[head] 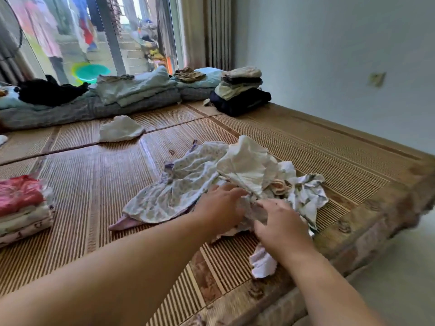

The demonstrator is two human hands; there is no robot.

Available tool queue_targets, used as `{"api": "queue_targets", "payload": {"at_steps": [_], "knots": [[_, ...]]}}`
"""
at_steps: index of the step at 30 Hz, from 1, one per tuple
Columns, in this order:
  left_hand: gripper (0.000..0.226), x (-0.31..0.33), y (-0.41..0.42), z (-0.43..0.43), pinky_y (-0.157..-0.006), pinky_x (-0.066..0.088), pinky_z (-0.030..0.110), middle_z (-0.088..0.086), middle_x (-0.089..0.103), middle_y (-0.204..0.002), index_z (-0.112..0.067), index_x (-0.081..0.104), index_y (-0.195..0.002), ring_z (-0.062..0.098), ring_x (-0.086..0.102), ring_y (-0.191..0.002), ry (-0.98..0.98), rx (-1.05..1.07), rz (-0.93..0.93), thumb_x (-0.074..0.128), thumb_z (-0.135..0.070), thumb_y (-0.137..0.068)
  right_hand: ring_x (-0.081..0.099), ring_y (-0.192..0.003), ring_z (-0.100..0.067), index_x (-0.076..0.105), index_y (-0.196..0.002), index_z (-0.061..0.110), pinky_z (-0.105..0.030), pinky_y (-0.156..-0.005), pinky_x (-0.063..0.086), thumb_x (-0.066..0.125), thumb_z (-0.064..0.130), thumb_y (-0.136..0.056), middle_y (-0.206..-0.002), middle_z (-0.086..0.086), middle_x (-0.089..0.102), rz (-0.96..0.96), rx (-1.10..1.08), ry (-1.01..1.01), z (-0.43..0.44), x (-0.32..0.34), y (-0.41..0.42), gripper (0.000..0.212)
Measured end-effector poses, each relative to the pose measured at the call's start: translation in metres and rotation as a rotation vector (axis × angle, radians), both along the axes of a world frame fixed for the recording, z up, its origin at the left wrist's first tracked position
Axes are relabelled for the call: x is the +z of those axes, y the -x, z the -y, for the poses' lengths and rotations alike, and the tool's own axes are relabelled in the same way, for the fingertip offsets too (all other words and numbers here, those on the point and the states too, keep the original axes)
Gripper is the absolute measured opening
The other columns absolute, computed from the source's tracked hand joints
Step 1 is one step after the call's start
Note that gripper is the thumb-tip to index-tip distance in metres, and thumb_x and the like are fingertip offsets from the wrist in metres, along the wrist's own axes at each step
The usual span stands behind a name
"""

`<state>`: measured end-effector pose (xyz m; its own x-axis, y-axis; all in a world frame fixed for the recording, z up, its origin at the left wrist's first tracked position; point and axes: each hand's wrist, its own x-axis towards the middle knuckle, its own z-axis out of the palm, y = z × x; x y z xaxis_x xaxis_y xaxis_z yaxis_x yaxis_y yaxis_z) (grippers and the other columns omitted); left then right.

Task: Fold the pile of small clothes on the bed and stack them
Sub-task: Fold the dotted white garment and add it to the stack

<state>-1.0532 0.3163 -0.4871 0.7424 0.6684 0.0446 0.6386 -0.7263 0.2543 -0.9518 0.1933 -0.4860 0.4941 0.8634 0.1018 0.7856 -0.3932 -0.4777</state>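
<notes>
A loose pile of small clothes [235, 175] lies on the bamboo mat of the bed [94, 208], near its right edge. A pale floral garment [169, 196] spreads out at the pile's left and a white piece [247, 165] sits on top. My left hand [221, 208] lies on the front of the pile with its fingers curled into the cloth. Just to its right, my right hand [280, 224] pinches a crumpled light garment [256, 212]; a white bit of cloth [262, 264] hangs out below that wrist. A folded stack with a red top [21, 208] stands at the left edge.
A small white garment [120, 129] lies alone further back on the mat. At the back right stands a stack of folded dark and light clothes [240, 92]. Rolled bedding [94, 100] with a black garment [49, 90] on it lines the window side. The bed's edge drops off at the right.
</notes>
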Motion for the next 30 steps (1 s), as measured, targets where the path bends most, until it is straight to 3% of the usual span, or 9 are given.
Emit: {"api": "queue_targets", "payload": {"at_steps": [3, 6, 10, 17, 19, 22, 26, 28, 30], "knots": [[0.033, 0.003, -0.04, -0.022, -0.113, 0.024, 0.041, -0.006, 0.038, -0.15, -0.045, 0.062, -0.119, 0.018, 0.025, -0.141, -0.071, -0.153, -0.139, 0.046, -0.047, -0.091, 0.047, -0.122, -0.02, 0.055, -0.123, 0.032, -0.044, -0.101, 0.036, 0.046, 0.038, -0.093, -0.133, 0.007, 0.049, 0.031, -0.062, 0.005, -0.002, -0.007, -0.013, 0.032], [0.029, 0.004, -0.065, -0.028, -0.101, 0.04, 0.05, -0.007, 0.054, -0.135, -0.042, 0.067, -0.109, 0.023, 0.043, -0.128, -0.11, -0.126, -0.241, 0.044, -0.044, -0.091, 0.043, -0.126, -0.017, 0.053, -0.125, 0.034, -0.047, -0.105, 0.031, 0.047, 0.042, -0.093, -0.136, 0.009, 0.046, 0.058, -0.089, 0.042, -0.002, -0.015, -0.024, 0.034], [0.019, 0.017, -0.068, -0.028, -0.077, 0.058, 0.039, 0.003, 0.073, -0.094, -0.015, 0.075, -0.089, 0.019, 0.067, -0.082, 0.025, 0.027, 0.08, 0.055, -0.016, -0.091, 0.041, -0.127, -0.015, 0.047, -0.134, 0.036, -0.047, -0.107, 0.028, 0.048, 0.038, -0.092, -0.138, 0.008, 0.046, 0.036, -0.114, -0.02, -0.002, -0.014, -0.031, 0.043], [0.01, 0.085, -0.001, -0.01, -0.054, 0.041, 0.004, -0.012, 0.066, -0.071, -0.019, 0.074, -0.087, -0.004, 0.058, -0.065, 0.365, 0.128, 0.577, 0.071, -0.01, -0.084, 0.035, -0.134, -0.023, 0.02, -0.148, 0.034, -0.052, -0.109, 0.029, 0.053, 0.042, -0.091, -0.15, 0.0, 0.035, -0.138, -0.06, -0.183, -0.004, 0.008, -0.013, 0.067], [0.015, 0.11, 0.035, 0.005, -0.053, 0.039, 0.008, -0.012, 0.066, -0.064, -0.022, 0.073, -0.079, -0.007, 0.053, -0.053, 0.419, 0.154, 0.645, 0.07, -0.008, -0.084, 0.035, -0.133, -0.025, 0.014, -0.15, 0.034, -0.049, -0.108, 0.03, 0.057, 0.048, -0.088, -0.15, -0.003, 0.033, -0.183, -0.033, -0.251, -0.002, 0.019, -0.002, 0.077], [0.025, 0.139, 0.09, 0.027, -0.068, 0.045, 0.024, -0.01, 0.07, -0.069, -0.029, 0.072, -0.074, 0.004, 0.061, -0.067, 0.484, 0.188, 0.72, 0.068, -0.007, -0.085, 0.041, -0.128, -0.028, 0.023, -0.149, 0.034, -0.051, -0.103, 0.037, 0.053, 0.073, -0.077, -0.143, -0.006, 0.039, -0.175, 0.021, -0.265, -0.001, 0.028, 0.017, 0.087], [0.024, 0.165, 0.164, 0.056, -0.071, 0.046, 0.025, -0.012, 0.071, -0.068, -0.027, 0.071, -0.076, -0.002, 0.065, -0.064, 0.486, 0.277, 0.796, 0.065, -0.006, -0.087, 0.061, -0.099, -0.021, 0.07, -0.097, 0.034, -0.028, -0.073, 0.045, 0.046, 0.071, -0.078, -0.109, 0.006, 0.065, -0.192, 0.14, -0.366, -0.001, 0.034, 0.062, 0.049], [0.022, 0.173, 0.2, 0.067, -0.069, 0.046, 0.023, -0.011, 0.071, -0.07, -0.027, 0.071, -0.08, -0.003, 0.064, -0.063, 0.43, 0.345, 0.811, 0.065, -0.008, -0.087, 0.063, -0.073, -0.011, 0.068, -0.074, 0.035, -0.024, -0.056, 0.043, 0.05, 0.063, -0.078, -0.073, 0.015, 0.067, -0.321, 0.223, -0.399, 0.001, 0.045, 0.088, 0.034], [0.02, 0.178, 0.24, 0.076, -0.066, 0.045, 0.023, -0.008, 0.07, -0.072, -0.027, 0.072, -0.082, -0.003, 0.063, -0.061, 0.355, 0.431, 0.846, 0.065, -0.01, -0.088, 0.061, -0.065, -0.012, 0.065, -0.071, 0.033, -0.028, -0.055, 0.044, 0.056, 0.046, -0.082, -0.063, 0.011, 0.065, -0.43, 0.275, -0.418, 0.0, 0.06, 0.115, 0.019]]}}
